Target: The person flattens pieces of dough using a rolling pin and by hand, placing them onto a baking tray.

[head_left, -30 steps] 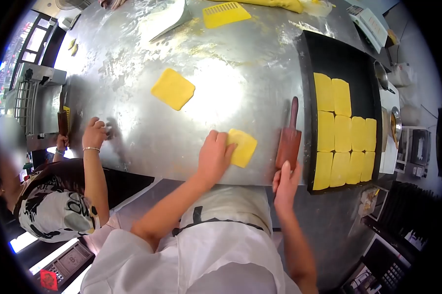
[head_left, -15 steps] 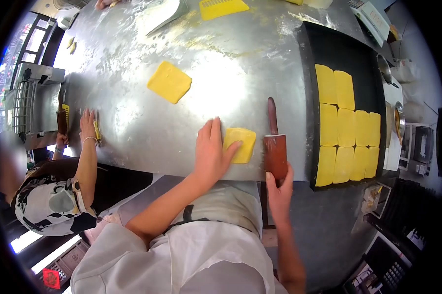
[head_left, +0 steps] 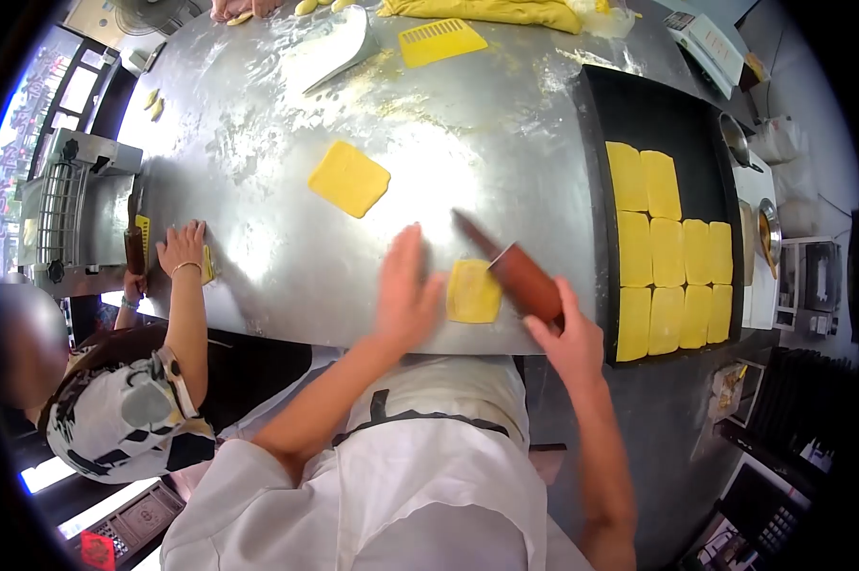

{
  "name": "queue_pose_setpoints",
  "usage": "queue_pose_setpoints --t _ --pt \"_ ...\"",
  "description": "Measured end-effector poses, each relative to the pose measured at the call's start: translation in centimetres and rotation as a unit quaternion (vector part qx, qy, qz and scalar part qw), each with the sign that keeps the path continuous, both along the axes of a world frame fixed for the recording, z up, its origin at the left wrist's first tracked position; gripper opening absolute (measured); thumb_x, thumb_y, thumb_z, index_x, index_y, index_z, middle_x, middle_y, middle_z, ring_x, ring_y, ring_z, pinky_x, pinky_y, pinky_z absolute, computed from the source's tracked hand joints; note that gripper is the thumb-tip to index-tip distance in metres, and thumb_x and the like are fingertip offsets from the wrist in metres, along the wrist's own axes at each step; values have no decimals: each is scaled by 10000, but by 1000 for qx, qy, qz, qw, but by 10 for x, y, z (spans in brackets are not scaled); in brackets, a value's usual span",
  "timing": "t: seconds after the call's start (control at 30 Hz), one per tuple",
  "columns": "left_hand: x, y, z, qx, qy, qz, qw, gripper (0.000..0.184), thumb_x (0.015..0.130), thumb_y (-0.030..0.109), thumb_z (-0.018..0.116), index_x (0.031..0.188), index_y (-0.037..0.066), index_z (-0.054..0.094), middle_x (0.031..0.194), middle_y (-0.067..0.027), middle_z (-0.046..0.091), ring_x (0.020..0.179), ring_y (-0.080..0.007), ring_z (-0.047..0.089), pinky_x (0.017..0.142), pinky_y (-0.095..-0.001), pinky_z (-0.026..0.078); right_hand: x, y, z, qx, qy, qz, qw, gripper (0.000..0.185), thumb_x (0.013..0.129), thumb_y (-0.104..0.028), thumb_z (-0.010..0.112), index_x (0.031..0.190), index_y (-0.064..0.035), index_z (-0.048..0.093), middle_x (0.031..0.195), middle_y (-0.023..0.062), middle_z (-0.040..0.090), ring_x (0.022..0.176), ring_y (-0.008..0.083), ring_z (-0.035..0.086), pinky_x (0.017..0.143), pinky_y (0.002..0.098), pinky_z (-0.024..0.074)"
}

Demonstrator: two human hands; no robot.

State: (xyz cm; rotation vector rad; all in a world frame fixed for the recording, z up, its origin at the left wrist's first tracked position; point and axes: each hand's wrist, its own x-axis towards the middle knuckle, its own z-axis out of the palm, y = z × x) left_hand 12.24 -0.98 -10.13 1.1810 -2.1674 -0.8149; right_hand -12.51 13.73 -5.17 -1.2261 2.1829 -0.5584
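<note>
Yellow dough square, corner behind rolling pin clasped by right hand, left hand blurred, grip slack

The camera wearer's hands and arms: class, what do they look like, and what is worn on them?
The left hand, blurred, and right hand are ungloved. Both wrists and forearms are bare, with no watch or bracelet visible. A loose, plain white sleeve ends near the left elbow.
</note>
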Motion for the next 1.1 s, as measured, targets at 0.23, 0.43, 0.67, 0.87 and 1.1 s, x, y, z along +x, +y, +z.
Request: queue_pose_setpoints --t 0.23,0.43,0.67,0.87,1.1 --pt "-8 -65 -41 -158 -150 24 976 416 1016 253 595 643 70 599 700 -175 642 657 -398 608 598 -527 457 -14 -108 -45 -88 102 141 981 556 1002 -504 607 1459 -186 608 878 188 764 786 416 729 728 503 579" --pt "-15 -66 -38 -165 -147 35 975 428 1006 270 630 628 72 605 674 -180 622 624 -399 585 583 -527 449 -10 -90 -35 -47 69 116 990 601 1003 -526 568 1509 -201 571 859 173 745 807 414 724 744 516 554" --pt "-31 -88 -33 -150 -154 38 976 522 1024 328 588 574 66 619 613 -184 605 581 -403 594 562 -520 456 -24 -114 -58 -105 60 90 989 796 912 -580 693 1554 -143 518 793 167 741 683 394 716 610 485 549" --pt "-3 -33 -47 -207 -89 27 974 399 950 276 664 612 100 545 606 -134 544 582 -364 547 561 -520 414 7 -50 -49 -144 106 134 975 939 786 -567 836 1548 -133 501 882 122 766 767 361 745 714 454 578" --pt "-17 -44 -12 -41 -84 23 995 390 990 227 676 657 36 604 711 -157 622 723 -384 613 645 -508 485 -5 -65 -20 29 -84 -5 996 898 801 -568 861 1523 -139 544 915 144 778 760 300 739 763 407 586"
